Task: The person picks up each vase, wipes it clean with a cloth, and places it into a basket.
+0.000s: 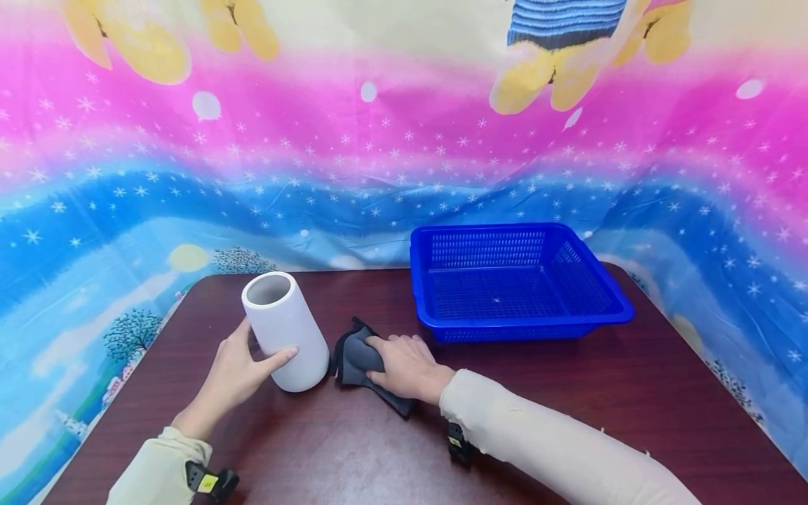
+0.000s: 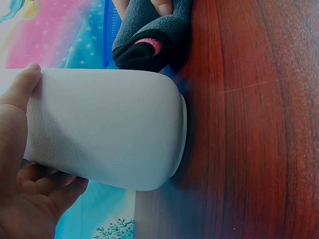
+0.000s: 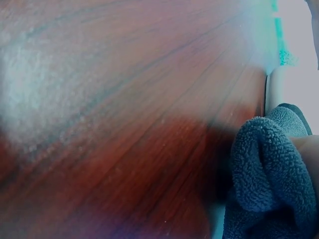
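Observation:
A white, smooth vase-like container (image 1: pixel 293 344) stands roughly upright left of centre, its round mouth facing up. My left hand (image 1: pixel 236 365) holds it from the left, thumb across the near side and the other fingers behind. In the left wrist view, the base of the container (image 2: pixel 109 124) is at the tabletop; whether it bears fully on it I cannot tell. Just right of it, my right hand (image 1: pixel 404 365) grips a bunched dark grey fleece cloth (image 1: pixel 362 354). Black edging and a pink patch show on the cloth (image 2: pixel 149 42) in the left wrist view. Folds hide its full shape.
A blue perforated plastic basket (image 1: pixel 524 330) sits at the back right of the dark red wooden table (image 1: pixel 303 456). Behind the table hangs a colourful printed curtain (image 1: pixel 379 154). Black straps with small devices (image 1: pixel 211 482) are on both wrists.

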The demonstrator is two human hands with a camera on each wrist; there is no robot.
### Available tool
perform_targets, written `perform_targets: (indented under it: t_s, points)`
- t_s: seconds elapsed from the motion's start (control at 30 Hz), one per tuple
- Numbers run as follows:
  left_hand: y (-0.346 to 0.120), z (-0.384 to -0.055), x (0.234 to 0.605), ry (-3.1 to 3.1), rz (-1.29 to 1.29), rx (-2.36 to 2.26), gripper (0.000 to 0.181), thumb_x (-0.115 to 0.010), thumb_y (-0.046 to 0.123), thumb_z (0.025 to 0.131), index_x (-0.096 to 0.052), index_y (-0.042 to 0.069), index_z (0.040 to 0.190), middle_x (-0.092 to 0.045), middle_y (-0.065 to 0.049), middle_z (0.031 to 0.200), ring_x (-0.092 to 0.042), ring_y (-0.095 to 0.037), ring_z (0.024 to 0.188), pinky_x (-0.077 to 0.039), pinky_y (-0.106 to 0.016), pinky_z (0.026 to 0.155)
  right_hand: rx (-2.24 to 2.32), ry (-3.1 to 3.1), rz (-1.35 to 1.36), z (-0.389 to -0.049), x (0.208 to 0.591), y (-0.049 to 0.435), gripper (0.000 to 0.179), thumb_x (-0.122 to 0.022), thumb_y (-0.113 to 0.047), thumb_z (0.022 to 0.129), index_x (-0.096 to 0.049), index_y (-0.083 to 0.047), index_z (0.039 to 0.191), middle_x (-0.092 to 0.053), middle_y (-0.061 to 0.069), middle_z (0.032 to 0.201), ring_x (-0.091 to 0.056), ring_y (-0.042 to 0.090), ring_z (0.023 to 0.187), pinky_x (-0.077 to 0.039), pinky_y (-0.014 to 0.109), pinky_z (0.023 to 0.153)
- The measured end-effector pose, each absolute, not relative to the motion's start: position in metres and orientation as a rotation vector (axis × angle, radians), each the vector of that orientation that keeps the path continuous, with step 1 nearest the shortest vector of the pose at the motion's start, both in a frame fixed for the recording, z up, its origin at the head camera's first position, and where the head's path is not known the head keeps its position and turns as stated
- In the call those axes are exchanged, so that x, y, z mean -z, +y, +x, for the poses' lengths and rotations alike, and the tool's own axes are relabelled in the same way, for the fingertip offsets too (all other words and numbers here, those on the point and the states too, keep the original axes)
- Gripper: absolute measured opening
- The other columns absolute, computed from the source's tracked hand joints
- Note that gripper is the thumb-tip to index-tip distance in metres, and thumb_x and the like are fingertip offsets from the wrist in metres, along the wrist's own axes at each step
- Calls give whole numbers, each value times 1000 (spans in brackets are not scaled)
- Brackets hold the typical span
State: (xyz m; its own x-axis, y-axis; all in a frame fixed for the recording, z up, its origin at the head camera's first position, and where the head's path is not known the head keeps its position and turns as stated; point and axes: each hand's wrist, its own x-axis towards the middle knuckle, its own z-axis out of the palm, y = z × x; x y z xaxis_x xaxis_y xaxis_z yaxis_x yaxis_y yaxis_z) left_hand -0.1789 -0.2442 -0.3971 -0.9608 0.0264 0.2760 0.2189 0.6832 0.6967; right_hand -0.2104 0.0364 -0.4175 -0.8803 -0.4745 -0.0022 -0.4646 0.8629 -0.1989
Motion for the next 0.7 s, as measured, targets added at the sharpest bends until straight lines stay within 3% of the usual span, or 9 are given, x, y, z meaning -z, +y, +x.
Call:
perform_targets:
  t_s: [0.7]
  points:
    - [-244, -179, 398, -2649, -202, 1119, 79, -81, 39, 86, -42, 6, 146, -62, -22, 133, -63, -40, 120, -54, -60, 97, 321, 3000, -735, -210, 419, 37, 58, -68, -47, 92, -55, -22, 143, -71, 5, 112, -66, 22, 97, -51, 40, 85]
